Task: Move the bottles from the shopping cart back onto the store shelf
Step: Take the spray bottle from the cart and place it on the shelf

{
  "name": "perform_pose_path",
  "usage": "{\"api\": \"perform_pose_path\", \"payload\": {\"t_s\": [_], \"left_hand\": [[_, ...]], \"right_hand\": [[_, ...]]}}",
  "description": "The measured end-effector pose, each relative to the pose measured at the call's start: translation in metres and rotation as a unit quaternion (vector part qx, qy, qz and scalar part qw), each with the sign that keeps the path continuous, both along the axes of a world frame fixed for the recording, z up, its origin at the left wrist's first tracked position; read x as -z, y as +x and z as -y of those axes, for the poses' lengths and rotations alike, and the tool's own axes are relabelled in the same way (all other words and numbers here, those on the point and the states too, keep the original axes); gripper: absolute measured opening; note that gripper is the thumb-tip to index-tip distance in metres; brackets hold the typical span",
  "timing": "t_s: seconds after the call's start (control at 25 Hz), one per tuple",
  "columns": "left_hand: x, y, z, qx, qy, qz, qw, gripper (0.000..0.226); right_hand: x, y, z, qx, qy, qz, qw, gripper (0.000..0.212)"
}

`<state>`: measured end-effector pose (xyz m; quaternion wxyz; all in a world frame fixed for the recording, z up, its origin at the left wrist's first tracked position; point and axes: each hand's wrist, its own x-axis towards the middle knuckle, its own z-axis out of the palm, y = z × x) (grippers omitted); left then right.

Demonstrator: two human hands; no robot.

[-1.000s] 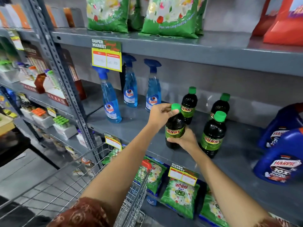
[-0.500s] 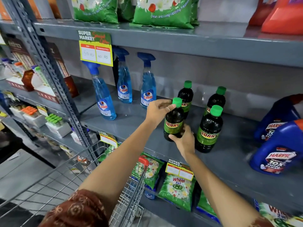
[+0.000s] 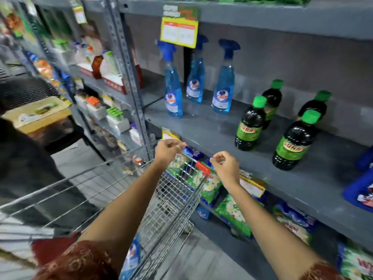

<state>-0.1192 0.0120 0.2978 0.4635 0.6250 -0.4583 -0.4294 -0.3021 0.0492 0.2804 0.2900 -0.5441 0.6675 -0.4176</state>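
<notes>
Several dark bottles with green caps stand on the grey shelf (image 3: 212, 130); the nearest left one (image 3: 250, 124) stands free, another (image 3: 295, 141) is to its right. Three blue spray bottles (image 3: 173, 91) stand further left on the same shelf. My left hand (image 3: 167, 150) and my right hand (image 3: 227, 167) hover over the wire shopping cart (image 3: 177, 197) rim, in front of the shelf edge, fingers loosely curled, holding nothing. A blue spray bottle (image 3: 132, 257) shows inside the cart beneath my left arm.
Blue jugs (image 3: 361, 190) stand at the shelf's right end. Green detergent bags (image 3: 234, 215) fill the lower shelf. A steel upright (image 3: 127, 63) divides the shelving. A chair with a tray (image 3: 38, 116) and a dark-clothed person (image 3: 22, 158) are on the left.
Both hands let go of the dark bottle, now standing on the shelf, and drew back down toward the cart. The view swung left and down.
</notes>
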Motion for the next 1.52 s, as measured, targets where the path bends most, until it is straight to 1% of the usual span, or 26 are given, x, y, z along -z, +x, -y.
{"api": "perform_pose_path", "payload": {"t_s": [0.08,0.16,0.24,0.32,0.36,0.44,0.52,0.64,0.68,0.76,0.8,0.84,0.88,0.92,0.96,1.0,1.04,1.08,1.12,1.2,1.24,1.32,1.36,1.4,1.48,1.52], "left_hand": [[0.016,0.037,-0.023,-0.046,0.032,-0.004,0.998,0.018],[0.036,0.077,-0.043,-0.086,0.063,-0.006,0.994,0.002],[0.055,0.114,-0.061,-0.104,0.095,0.008,0.99,0.016],[0.075,0.148,-0.077,-0.124,0.133,0.009,0.983,0.016],[0.088,0.166,-0.084,-0.137,0.154,-0.005,0.979,0.015],[0.115,0.194,-0.094,-0.151,0.201,-0.006,0.968,0.014],[0.147,0.217,-0.105,-0.157,0.256,-0.008,0.954,0.009],[0.2,0.24,-0.119,-0.155,0.319,-0.007,0.935,0.005],[0.218,0.244,-0.123,-0.158,0.336,-0.01,0.928,0.009],[0.251,0.246,-0.128,-0.156,0.365,-0.028,0.917,0.017],[0.264,0.245,-0.129,-0.156,0.381,-0.038,0.911,0.019],[0.276,0.244,-0.13,-0.163,0.394,-0.047,0.903,0.02],[0.288,0.242,-0.129,-0.176,0.403,-0.055,0.897,0.018],[0.299,0.241,-0.128,-0.183,0.41,-0.053,0.892,0.009],[0.311,0.24,-0.125,-0.174,0.423,-0.039,0.889,0.01],[0.322,0.238,-0.122,-0.15,0.441,-0.017,0.885,0.026],[0.33,0.235,-0.119,-0.122,0.452,0.007,0.884,0.038],[0.337,0.233,-0.116,-0.098,0.466,0.018,0.879,0.044],[0.345,0.231,-0.113,-0.076,0.477,0.027,0.875,0.048],[0.356,0.227,-0.109,-0.047,0.494,0.026,0.868,0.05],[0.359,0.226,-0.108,-0.044,0.494,0.021,0.868,0.052],[0.366,0.223,-0.109,-0.043,0.498,0.016,0.866,0.055],[0.369,0.222,-0.109,-0.037,0.504,0.022,0.863,0.057],[0.37,0.221,-0.109,-0.028,0.509,0.032,0.86,0.058],[0.37,0.219,-0.107,-0.021,0.517,0.041,0.855,0.058],[0.37,0.217,-0.106,-0.026,0.517,0.035,0.855,0.059]], "right_hand": [[0.009,0.032,-0.005,-0.062,0.022,0.0,0.998,0.005],[0.023,0.066,-0.007,-0.127,0.054,-0.021,0.99,0.004],[0.036,0.1,-0.008,-0.194,0.084,-0.042,0.976,0.007],[0.051,0.134,-0.008,-0.262,0.113,-0.064,0.956,0.012],[0.062,0.153,-0.008,-0.293,0.134,-0.07,0.944,0.013],[0.083,0.185,-0.008,-0.334,0.188,-0.081,0.92,0.01],[0.115,0.214,-0.007,-0.374,0.251,-0.11,0.886,0.007],[0.167,0.247,-0.011,-0.434,0.342,-0.175,0.815,0.01],[0.183,0.254,-0.013,-0.452,0.372,-0.19,0.788,0.005],[0.218,0.263,-0.015,-0.48,0.413,-0.227,0.74,0.026],[0.23,0.265,-0.016,-0.489,0.427,-0.254,0.717,0.031],[0.244,0.265,-0.017,-0.494,0.438,-0.277,0.698,0.031],[0.256,0.264,-0.018,-0.497,0.449,-0.291,0.683,0.027],[0.267,0.262,-0.02,-0.5,0.461,-0.298,0.67,0.021],[0.276,0.262,-0.022,-0.498,0.473,-0.302,0.661,0.015],[0.288,0.26,-0.026,-0.495,0.485,-0.309,0.652,0.017],[0.296,0.26,-0.029,-0.493,0.493,-0.311,0.646,0.023],[0.306,0.26,-0.032,-0.49,0.511,-0.304,0.637,0.028],[0.313,0.261,-0.036,-0.484,0.522,-0.294,0.638,0.031],[0.331,0.264,-0.041,-0.458,0.558,-0.255,0.644,0.044],[0.337,0.265,-0.043,-0.452,0.574,-0.238,0.64,0.049],[0.345,0.271,-0.05,-0.46,0.597,-0.205,0.624,0.046],[0.349,0.273,-0.053,-0.456,0.602,-0.189,0.627,0.043],[0.352,0.275,-0.057,-0.444,0.603,-0.178,0.639,0.041],[0.357,0.275,-0.063,-0.401,0.598,-0.156,0.676,0.034],[0.357,0.274,-0.064,-0.389,0.594,-0.152,0.688,0.03]]}}
